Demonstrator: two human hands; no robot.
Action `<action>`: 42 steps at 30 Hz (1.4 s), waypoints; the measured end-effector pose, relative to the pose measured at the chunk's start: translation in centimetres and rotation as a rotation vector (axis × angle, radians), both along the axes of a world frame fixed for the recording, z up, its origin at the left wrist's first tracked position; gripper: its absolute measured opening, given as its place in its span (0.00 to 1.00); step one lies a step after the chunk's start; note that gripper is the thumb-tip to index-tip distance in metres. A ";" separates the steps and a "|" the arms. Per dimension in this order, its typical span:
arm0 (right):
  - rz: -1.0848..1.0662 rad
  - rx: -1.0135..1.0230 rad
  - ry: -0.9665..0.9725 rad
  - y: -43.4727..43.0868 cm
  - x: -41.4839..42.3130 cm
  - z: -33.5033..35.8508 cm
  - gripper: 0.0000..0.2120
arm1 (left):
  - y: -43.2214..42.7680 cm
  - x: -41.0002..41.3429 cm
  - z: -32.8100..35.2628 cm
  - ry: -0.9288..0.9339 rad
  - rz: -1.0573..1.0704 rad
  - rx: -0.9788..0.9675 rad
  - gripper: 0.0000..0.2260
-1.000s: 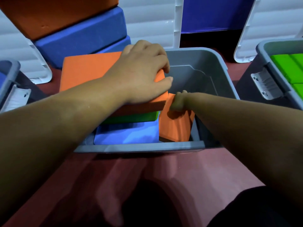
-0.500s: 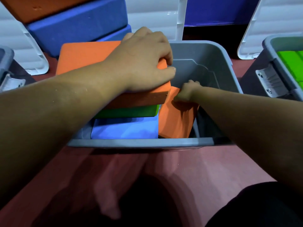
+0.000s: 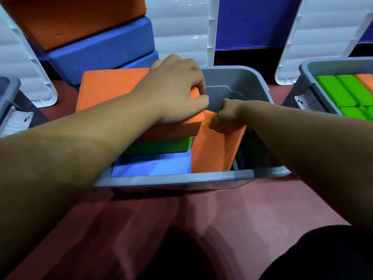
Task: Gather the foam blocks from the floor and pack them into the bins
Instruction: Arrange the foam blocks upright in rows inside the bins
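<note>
A grey bin point(image 3: 173, 179) stands on the red floor in front of me. Inside it a blue foam block point(image 3: 151, 164) lies lowest, a green block point(image 3: 159, 146) on top of it, and a flat orange block point(image 3: 109, 87) on top of that, sticking out over the bin's left rim. My left hand point(image 3: 177, 87) grips that orange block at its right edge, fingers curled over the side. A second orange block point(image 3: 214, 150) stands tilted in the bin beside the stack. My right hand point(image 3: 226, 113) pinches its upper end. The bin's right part holds no block.
More orange point(image 3: 70, 19) and blue foam blocks point(image 3: 101, 51) are piled behind the bin at upper left. White bin lids point(image 3: 181, 27) lean against the back wall. A second grey bin point(image 3: 308, 77) with green and orange blocks stands at right; another bin point(image 3: 10, 87) shows at the left edge.
My right hand has lifted the upper end of the tilted orange block a little higher and farther back. My left hand stays on the flat orange block.
</note>
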State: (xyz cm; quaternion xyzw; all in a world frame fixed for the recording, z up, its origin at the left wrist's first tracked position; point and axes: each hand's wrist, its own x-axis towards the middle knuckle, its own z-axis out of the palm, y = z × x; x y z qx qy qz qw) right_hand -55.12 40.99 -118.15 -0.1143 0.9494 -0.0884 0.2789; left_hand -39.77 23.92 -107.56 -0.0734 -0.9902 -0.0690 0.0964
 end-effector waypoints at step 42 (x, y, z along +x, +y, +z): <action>-0.410 -0.809 -0.096 3.7 6.0 11.6 0.28 | 2.3 0.6 7.9 0.039 -0.068 0.081 0.62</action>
